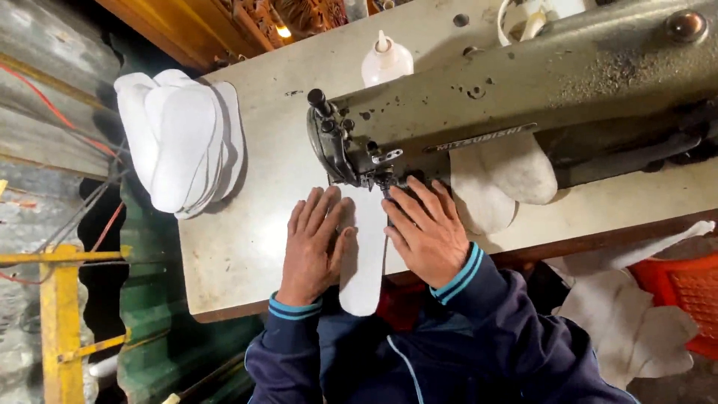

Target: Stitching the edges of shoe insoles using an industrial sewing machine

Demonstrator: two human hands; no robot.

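Your left hand (314, 243) and right hand (428, 238) lay flat, grips apart, pressing the white insole (365, 258) on the bench (247, 239) at six o'clock from the sewing machine (523, 97); right fingertips (396, 196) sat near the needle, so a slip risked a prick
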